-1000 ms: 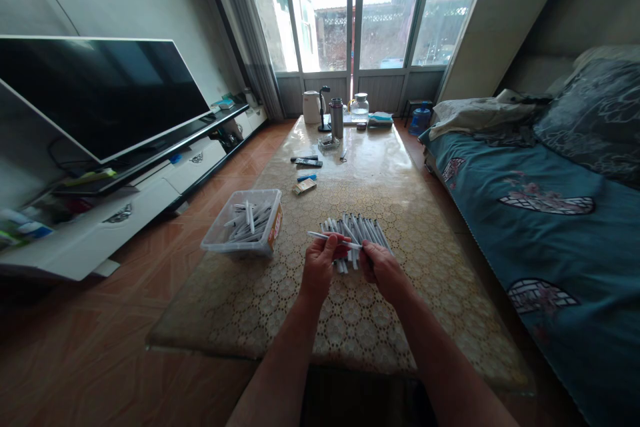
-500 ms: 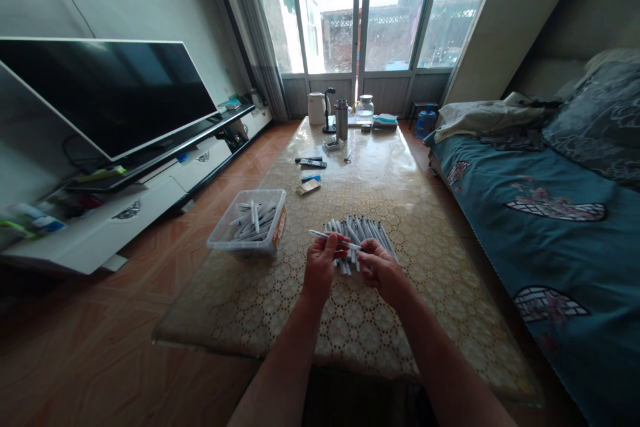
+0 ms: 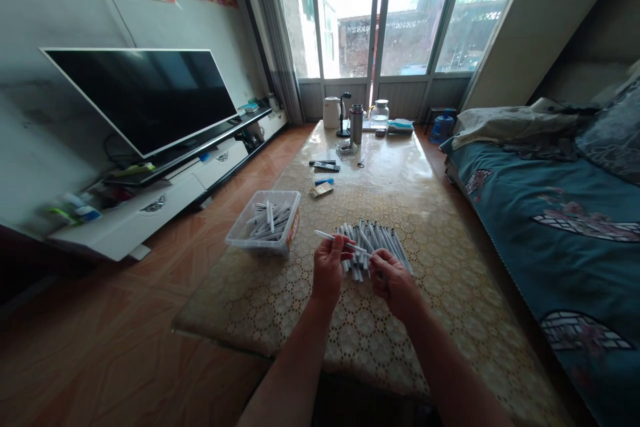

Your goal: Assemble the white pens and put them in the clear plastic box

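Our left hand [image 3: 329, 268] and right hand [image 3: 395, 281] pinch one pen [image 3: 359, 249] between fingers; one tub [image 3: 265, 249] left of them; just beyond, bunched pens [image 3: 384, 240] we cannot count.

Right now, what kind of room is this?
Probably a living room in someone's home: there's a big television on a low cabinet, a long table with a patterned cover, and a bed or sofa covered in flowery blue-green cloth.

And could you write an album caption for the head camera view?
Left hand and right hand on one slim pen, with a pen pile and clear tub on the patterned table.
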Demonstrator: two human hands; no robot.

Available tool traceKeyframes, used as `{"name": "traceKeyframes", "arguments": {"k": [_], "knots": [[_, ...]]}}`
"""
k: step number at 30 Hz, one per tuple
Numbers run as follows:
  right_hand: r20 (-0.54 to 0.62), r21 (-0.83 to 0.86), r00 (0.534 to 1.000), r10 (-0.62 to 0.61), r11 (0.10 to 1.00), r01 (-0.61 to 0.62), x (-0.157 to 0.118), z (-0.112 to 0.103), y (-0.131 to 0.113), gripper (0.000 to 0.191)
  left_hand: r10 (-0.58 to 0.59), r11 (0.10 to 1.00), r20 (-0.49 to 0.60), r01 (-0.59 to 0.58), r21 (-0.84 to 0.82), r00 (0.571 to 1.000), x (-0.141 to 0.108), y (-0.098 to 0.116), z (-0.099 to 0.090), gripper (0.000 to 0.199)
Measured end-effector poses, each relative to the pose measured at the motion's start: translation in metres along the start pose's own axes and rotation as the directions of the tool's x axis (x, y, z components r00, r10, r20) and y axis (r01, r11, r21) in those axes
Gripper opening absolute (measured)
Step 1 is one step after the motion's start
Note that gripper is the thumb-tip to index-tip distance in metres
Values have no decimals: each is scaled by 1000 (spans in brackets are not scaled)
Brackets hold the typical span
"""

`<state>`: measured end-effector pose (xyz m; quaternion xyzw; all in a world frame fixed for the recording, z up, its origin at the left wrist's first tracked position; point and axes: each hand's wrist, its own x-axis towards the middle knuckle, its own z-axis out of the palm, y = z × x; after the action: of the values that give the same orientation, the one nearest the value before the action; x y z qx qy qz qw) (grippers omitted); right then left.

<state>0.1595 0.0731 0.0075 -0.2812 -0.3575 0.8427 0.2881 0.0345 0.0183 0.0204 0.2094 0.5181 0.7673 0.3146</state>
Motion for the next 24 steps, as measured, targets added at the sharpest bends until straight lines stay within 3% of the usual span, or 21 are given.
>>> {"name": "traceKeyframes", "arguments": {"k": [3, 7, 10, 13, 15, 18, 19, 21, 24], "knots": [[37, 67, 998, 54, 996, -56, -1, 0, -1, 18, 13, 1000, -62, -14, -13, 998, 3, -2, -3, 37], [64, 64, 991, 116, 991, -120, -1, 3, 0, 22, 36, 999, -41, -35, 18, 999, 2, -2, -2, 36], [45, -44, 989, 143, 989, -141, -2, 4, 2, 23, 30, 1000, -2, -30, 8, 1000, 1, 1, 0, 33], [129, -244, 969, 213, 954, -177, -5, 1, -2, 28, -13, 992, -3, 12, -125, 1000, 3, 7, -2, 30], [210, -464, 921, 329, 862, -203, -9, -6, -10, 25, -78, 957, -8, 73, -279, 997, 7, 12, -8, 26], [223, -769, 851, 475, 622, -146, -15, -22, -28, 20, -184, 854, 3, 162, -494, 983, 17, 20, -22, 19], [204, -813, 856, 475, 569, -122, -17, -29, -35, 19, -202, 822, 7, 173, -543, 979, 21, 22, -26, 17], [151, -824, 892, 426, 553, -125, -19, -42, -46, 20, -208, 781, 0, 166, -602, 978, 26, 25, -33, 14], [92, -714, 953, 289, 687, -140, -18, -51, -52, 25, -236, 786, -16, 181, -591, 972, 24, 25, -31, 16]]}}
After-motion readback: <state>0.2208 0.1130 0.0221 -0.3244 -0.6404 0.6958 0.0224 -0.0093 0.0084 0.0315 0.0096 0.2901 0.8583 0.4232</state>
